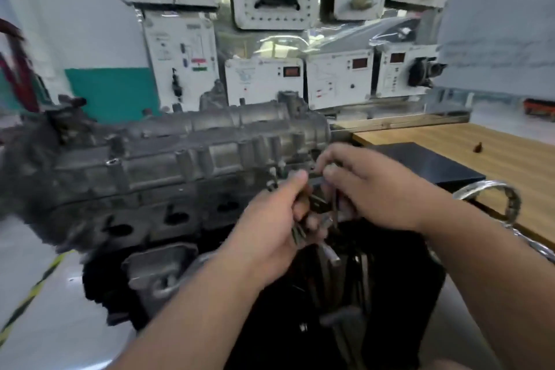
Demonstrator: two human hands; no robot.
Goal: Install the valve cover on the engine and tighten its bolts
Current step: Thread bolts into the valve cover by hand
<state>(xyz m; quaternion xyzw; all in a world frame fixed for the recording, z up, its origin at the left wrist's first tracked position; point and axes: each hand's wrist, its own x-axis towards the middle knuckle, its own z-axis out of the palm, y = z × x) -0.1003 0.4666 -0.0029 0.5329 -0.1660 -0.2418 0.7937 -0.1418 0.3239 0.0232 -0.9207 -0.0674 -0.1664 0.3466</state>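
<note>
The grey cast valve cover [192,141] lies along the top of the engine [135,213], which fills the left and middle of the view. My left hand [270,219] is curled round a bunch of long dark bolts [300,233] in front of the cover's right end. My right hand [369,186] pinches one thin bolt [335,204] out of that bunch with thumb and fingertips. A bolt head [111,162] sits in the cover's near edge at the left. The picture is blurred.
A wooden bench [480,153] stands at the right with a black box [426,165] and a small brown piece [477,146] on it. White trainer panels [264,81] line the back wall. A metal ring on a chain [492,198] hangs at my right wrist.
</note>
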